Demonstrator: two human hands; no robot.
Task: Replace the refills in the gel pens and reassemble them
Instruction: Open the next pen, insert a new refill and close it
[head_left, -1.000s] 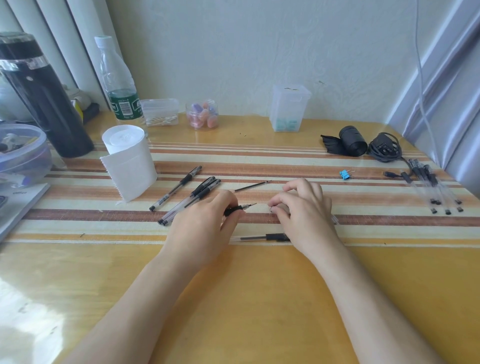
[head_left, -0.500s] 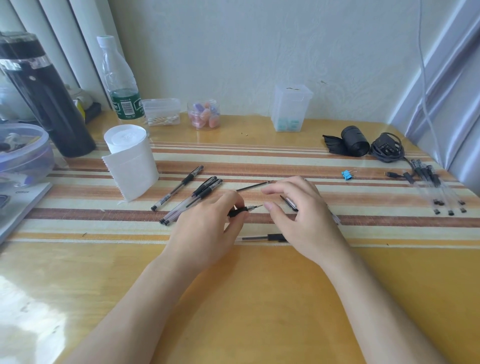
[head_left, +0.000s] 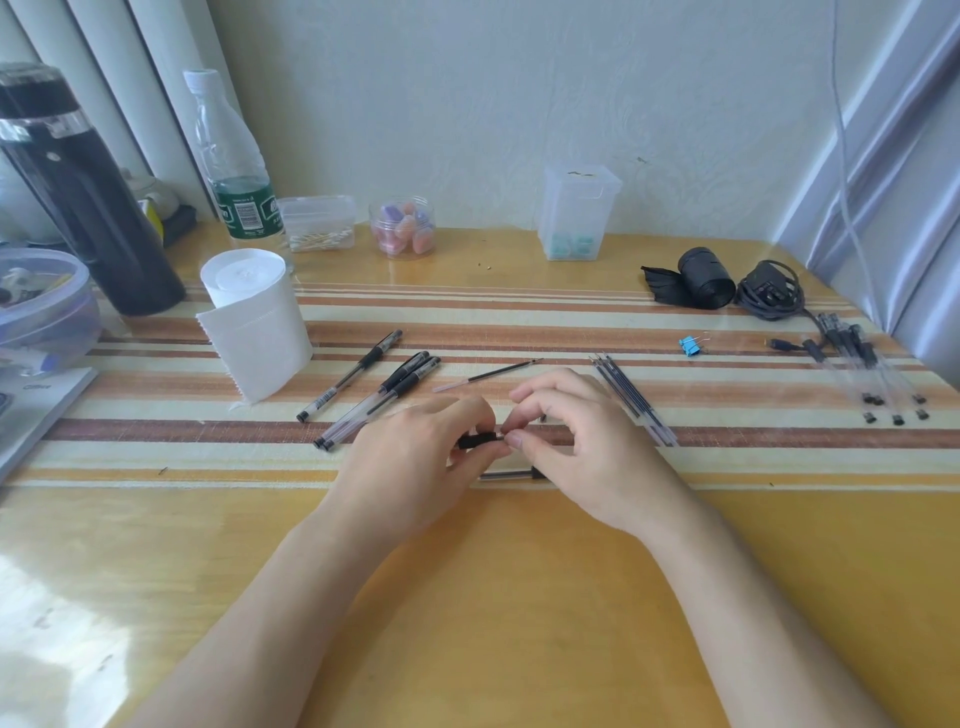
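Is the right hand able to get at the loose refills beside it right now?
Probably yes: the refills lie uncovered just beyond the right hand, nothing between. Its fingers are pinching the pen, though, so they'd need to release first.

A yellow table (head_left: 519, 623) bears a striped mat (head_left: 519, 322); pens (head_left: 349, 375), loose refills (head_left: 631, 397), a paper roll (head_left: 254, 322) and a blue clip (head_left: 690, 345) lie on it; a bottle (head_left: 231, 166) and plastic boxes (head_left: 576, 213) stand by the wall.
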